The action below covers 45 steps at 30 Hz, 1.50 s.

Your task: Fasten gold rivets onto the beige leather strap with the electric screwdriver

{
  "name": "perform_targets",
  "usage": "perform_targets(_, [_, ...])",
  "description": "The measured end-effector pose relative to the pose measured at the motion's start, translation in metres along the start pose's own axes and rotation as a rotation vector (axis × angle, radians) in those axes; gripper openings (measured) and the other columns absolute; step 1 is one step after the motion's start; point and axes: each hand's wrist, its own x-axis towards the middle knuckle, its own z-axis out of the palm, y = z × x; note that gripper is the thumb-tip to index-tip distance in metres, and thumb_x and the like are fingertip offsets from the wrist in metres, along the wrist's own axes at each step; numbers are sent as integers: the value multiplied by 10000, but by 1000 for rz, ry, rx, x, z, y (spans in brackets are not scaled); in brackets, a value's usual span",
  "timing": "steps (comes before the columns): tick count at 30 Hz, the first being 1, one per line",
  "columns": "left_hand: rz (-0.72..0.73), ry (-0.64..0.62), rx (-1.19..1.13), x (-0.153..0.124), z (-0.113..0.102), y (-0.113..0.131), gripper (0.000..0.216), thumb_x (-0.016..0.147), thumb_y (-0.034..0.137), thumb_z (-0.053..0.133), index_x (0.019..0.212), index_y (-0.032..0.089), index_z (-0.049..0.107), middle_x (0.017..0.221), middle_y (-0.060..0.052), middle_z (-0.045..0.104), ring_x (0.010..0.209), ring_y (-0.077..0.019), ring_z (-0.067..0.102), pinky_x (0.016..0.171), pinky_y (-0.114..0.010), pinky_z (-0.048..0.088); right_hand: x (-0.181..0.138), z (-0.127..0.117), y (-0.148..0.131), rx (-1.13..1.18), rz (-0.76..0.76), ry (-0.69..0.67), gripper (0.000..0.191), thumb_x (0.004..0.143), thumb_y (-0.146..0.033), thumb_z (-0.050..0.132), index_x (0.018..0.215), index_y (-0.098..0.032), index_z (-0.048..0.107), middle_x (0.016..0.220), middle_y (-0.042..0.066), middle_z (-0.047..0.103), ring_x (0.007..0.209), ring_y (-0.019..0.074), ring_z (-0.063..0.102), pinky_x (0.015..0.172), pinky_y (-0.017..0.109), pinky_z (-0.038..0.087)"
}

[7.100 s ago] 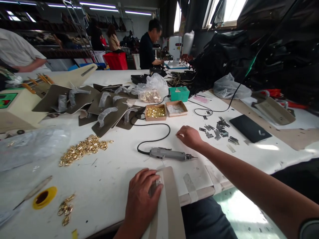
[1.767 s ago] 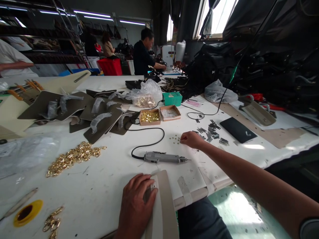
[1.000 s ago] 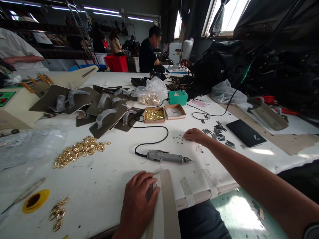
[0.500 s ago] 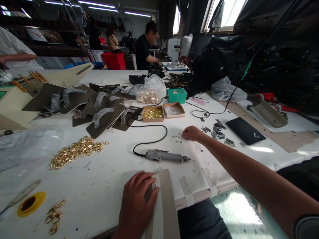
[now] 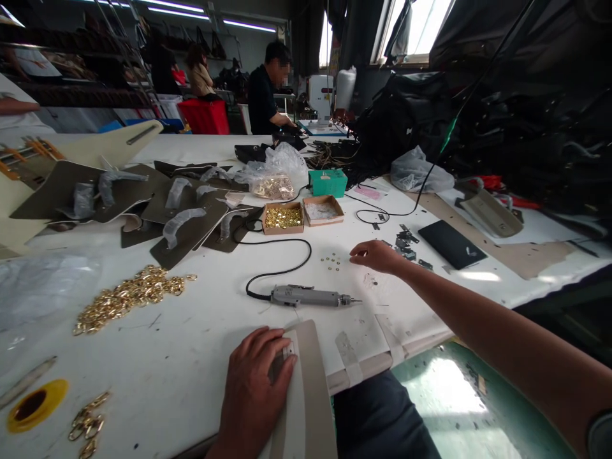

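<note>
My left hand (image 5: 255, 382) is closed over a beige leather panel (image 5: 306, 382) at the table's front edge, thumb on top beside a small pale plate with dark holes. Just right of several small brass rings (image 5: 331, 260), my right hand (image 5: 375, 256) hovers with thumb and fingertips pinched together. Anything between those fingertips is too small to make out. Between my hands lies a grey electric screwdriver (image 5: 310, 296), its bit pointing right and its black cable curling back.
Cardboard boxes of gold hardware (image 5: 283, 218) and small clear pieces (image 5: 324, 210) stand ahead. Gold clasps (image 5: 134, 296) are heaped left, near dark panels (image 5: 191, 226). Metal plates (image 5: 405, 242) and a black panel (image 5: 452, 243) lie right. A co-worker (image 5: 268, 89) is at the back.
My right hand has drawn slightly right, away from the brass rings, with its fingertips pinched. The view has turned a little to the right. My left hand stays on the panel.
</note>
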Motion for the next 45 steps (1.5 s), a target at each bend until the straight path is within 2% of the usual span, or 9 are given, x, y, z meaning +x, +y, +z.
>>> perform_targets(3, [7,1,-9,0,0,0,192,891,306,668,1081,300,688,1196,-21,724,1214,-299,576,1003,-509,445,-27,-7,22,-20,-42,-75,310,770,-442,766,1013,-252,801,920,32,770,782,190,689,723,276,499])
perform_targets(6, [13,7,-8,1,-1,1,187,894,315,666,1078,295,692,1201,-27,724,1212,-298,583,1002,-500,447,-49,-1,40,-40,-73,-92,404,751,-438,792,1116,-265,782,964,45,758,806,202,689,737,293,509])
perform_targets(10, [25,19,-6,1,-4,3,171,895,311,658,1060,287,700,1180,-36,733,1193,-294,601,991,-485,464,-58,11,49,4,-55,-35,274,826,-380,720,1061,-256,790,941,32,756,801,190,687,751,288,512])
perform_targets(15, [25,23,9,2,-5,5,171,884,305,662,1048,281,703,1167,-37,737,1183,-296,613,979,-488,483,-56,10,41,-8,-56,-3,160,848,-330,672,902,-233,787,901,27,756,799,196,671,735,287,489])
perform_targets(22, [15,3,-5,1,-3,3,180,899,292,655,1076,282,685,1182,-36,725,1206,-292,590,1011,-507,461,-46,1,34,76,-6,-2,231,897,-372,590,905,-214,758,845,24,752,766,190,666,694,271,486])
perform_targets(25, [12,4,-8,0,-2,1,178,901,294,656,1077,285,679,1185,-31,723,1209,-291,584,1013,-510,454,-31,6,26,125,40,3,269,914,-403,559,932,-209,744,767,11,729,707,175,654,631,249,477])
perform_targets(29, [9,-7,6,-1,-1,-2,181,903,300,655,1083,292,677,1199,-25,719,1219,-293,574,1005,-511,455,-6,20,6,137,74,19,299,930,-412,525,968,-208,740,767,4,720,660,147,620,583,224,442])
perform_targets(33, [2,-10,6,-1,-2,1,184,899,278,645,1080,286,678,1194,-34,722,1222,-298,572,995,-513,461,12,28,-14,74,66,37,268,925,-377,545,930,-202,748,743,3,708,653,139,589,609,229,401])
perform_targets(45, [7,10,6,0,-4,4,192,884,267,656,1071,293,686,1172,-22,736,1212,-298,586,988,-500,472,17,32,-24,-152,3,51,280,977,-356,490,1003,-227,737,1074,63,744,887,205,621,680,261,358])
